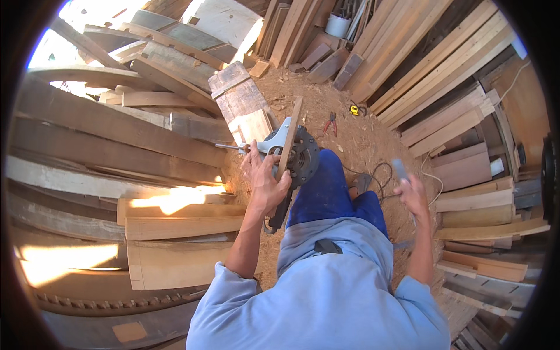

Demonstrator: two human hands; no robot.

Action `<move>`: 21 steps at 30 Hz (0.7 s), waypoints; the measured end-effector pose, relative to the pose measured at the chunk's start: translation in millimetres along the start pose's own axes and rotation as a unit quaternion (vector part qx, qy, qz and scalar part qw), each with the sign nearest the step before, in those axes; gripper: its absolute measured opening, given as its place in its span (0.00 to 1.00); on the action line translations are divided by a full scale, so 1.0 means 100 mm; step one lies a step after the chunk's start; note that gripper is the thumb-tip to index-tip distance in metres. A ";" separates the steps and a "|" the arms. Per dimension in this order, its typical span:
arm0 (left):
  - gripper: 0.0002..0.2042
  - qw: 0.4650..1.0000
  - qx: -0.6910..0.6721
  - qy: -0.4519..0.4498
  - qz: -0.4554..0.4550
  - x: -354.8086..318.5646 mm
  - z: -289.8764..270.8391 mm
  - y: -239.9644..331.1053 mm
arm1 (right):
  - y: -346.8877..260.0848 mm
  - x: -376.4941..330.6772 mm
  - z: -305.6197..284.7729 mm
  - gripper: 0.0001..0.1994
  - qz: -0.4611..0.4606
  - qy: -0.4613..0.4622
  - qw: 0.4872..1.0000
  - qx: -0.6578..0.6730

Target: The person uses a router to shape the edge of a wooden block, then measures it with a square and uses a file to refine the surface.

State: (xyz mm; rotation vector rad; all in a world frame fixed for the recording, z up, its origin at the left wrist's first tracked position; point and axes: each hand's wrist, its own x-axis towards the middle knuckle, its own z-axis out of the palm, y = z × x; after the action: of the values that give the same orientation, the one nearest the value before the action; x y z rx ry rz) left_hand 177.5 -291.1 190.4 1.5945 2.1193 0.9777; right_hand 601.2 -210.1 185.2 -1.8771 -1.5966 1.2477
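My left hand [268, 184] is closed around the lower end of a narrow wooden strip [293, 125], its fingers also touching the metal plate of a power tool. That power tool [304, 156], which looks like a circular saw, has a round black housing and a pale metal base. It rests tilted beside my left knee. Under its far edge lies a worn board [236, 87] with a small lighter wood piece [249, 125] on top. Out to the right, my right hand [413, 195] is closed on a grey bar-shaped tool [400, 169], blurred, its exact kind unclear.
Red-handled pliers [331, 124] and a yellow tape measure [354, 109] lie on the sawdust-covered floor [309, 87]. A black cord [382, 172] loops beyond my right knee. Stacked planks [87, 122] crowd the left side; more timber [478, 192] lines the right. A white bucket [337, 25] stands at the back.
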 end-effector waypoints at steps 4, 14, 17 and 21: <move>0.19 0.999 -0.029 0.010 -0.009 0.02 -0.01 0.01 | -1.22 0.23 0.57 0.10 -0.134 -0.136 0.978 -0.088; 0.20 0.998 -0.047 0.000 -0.039 0.06 0.01 0.02 | -1.89 0.41 1.29 0.10 -0.355 -0.132 0.891 -0.249; 0.20 0.998 -0.044 -0.002 -0.038 0.06 0.02 0.03 | -1.87 0.40 1.33 0.10 -0.359 -0.140 0.891 -0.240; 0.21 0.999 -0.038 -0.005 -0.038 0.06 0.01 0.02 | -1.91 0.37 1.36 0.10 -0.352 -0.144 0.893 -0.242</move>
State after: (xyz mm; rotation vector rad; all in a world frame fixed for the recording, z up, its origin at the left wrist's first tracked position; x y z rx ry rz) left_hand 177.5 -285.0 192.0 1.4679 2.0943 1.0116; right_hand 377.3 -155.9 242.4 -1.1287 -2.6176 0.8614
